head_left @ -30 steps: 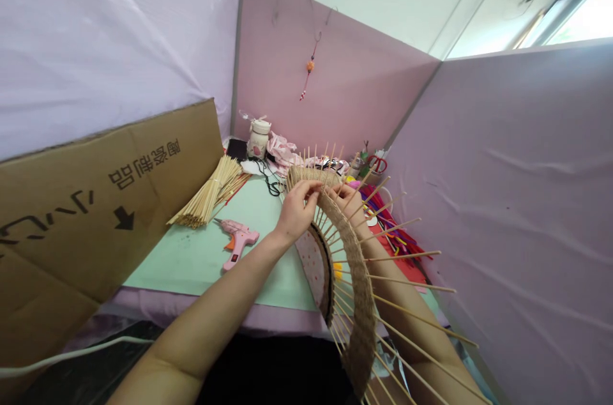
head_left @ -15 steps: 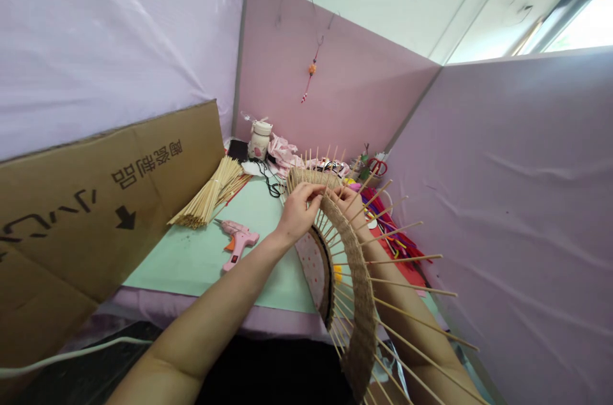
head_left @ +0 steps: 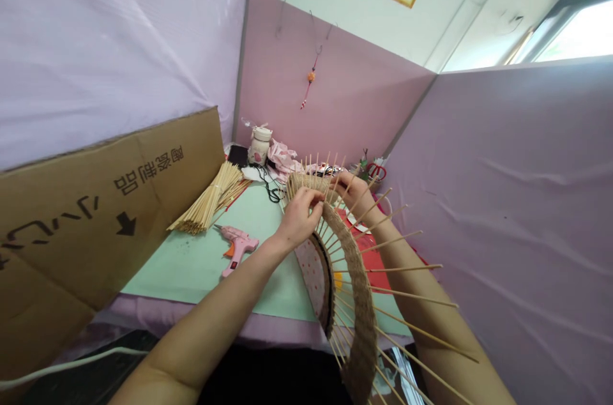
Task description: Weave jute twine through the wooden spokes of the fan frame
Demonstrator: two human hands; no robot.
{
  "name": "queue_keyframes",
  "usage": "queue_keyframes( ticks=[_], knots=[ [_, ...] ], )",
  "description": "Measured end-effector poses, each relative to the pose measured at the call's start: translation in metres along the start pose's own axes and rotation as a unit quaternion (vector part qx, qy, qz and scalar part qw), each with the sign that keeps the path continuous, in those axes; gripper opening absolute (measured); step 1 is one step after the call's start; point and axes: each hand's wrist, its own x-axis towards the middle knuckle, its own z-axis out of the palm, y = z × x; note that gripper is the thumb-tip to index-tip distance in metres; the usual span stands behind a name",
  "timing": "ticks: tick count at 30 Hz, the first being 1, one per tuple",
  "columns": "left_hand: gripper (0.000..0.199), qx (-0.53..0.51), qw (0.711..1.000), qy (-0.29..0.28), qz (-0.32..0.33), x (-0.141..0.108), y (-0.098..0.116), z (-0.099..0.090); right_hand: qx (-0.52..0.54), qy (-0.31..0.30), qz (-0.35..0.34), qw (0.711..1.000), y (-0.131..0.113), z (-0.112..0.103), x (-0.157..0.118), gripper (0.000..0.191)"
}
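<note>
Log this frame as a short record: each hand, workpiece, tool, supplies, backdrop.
Left hand: fingers pinched at the brown woven band
Right hand: at the band's far end, among the sticks; grip unclear
Workpiece: curved woven band with thin wooden sticks fanning outward
Tool: pink hot glue gun lying on the green tabletop
Supplies: stick bundle beside the cardboard panel
Backdrop: pink partition, beaded charm hanging before it

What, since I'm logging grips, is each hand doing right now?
Left hand: closed, pinching the woven basket.
Right hand: curled by the sticks; whether it holds anything cannot be told.
</note>
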Motion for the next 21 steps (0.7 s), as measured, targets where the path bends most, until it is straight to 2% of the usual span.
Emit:
queue_keyframes(
  ticks=[5, 9, 13, 17, 21],
  knots=[
    [0.012, 0.008, 1.0, -0.009, 0.006, 0.0, -0.002, -0.001, -0.104, -0.056, -0.096, 0.988, 0.003, -0.035, 0.025, 0.022],
    [0.013, 0.01, 1.0, -0.01, 0.003, 0.0, -0.003, -0.001, -0.177, -0.041, -0.123, 0.976, -0.002, -0.05, 0.038, 0.021],
    [0.013, 0.014, 1.0, -0.011, -0.002, 0.0, -0.002, 0.0, -0.173, 0.002, -0.14, 0.975, -0.013, -0.049, 0.05, 0.023],
    [0.013, 0.018, 1.0, -0.012, -0.003, 0.001, 0.0, 0.0, -0.134, 0.016, -0.163, 0.977, -0.019, -0.039, 0.062, 0.023],
    [0.014, 0.019, 1.0, -0.016, -0.003, 0.001, -0.001, 0.001, -0.1, 0.046, -0.143, 0.984, -0.018, -0.031, 0.071, 0.022]
  ],
)
